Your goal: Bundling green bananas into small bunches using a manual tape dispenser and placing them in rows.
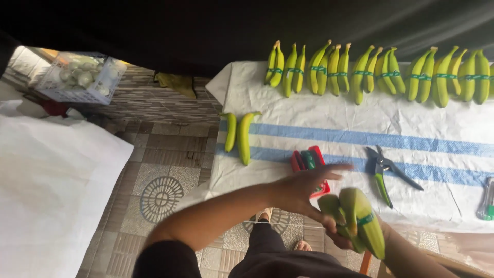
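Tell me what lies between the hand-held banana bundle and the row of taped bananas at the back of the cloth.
Between the banana bundle and the row of taped bananas lie the red tape dispenser, partly under the left hand, and the pruning shears; otherwise only bare cloth.

L hand point(303, 188) open, fingers spread; R hand point(337, 237) grip closed.

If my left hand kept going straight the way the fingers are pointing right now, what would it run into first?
The left hand points right across the white sheet with blue stripes, passing over the red tape dispenser. Going on, it would probably meet the garden shears first, though its height above the sheet is unclear.
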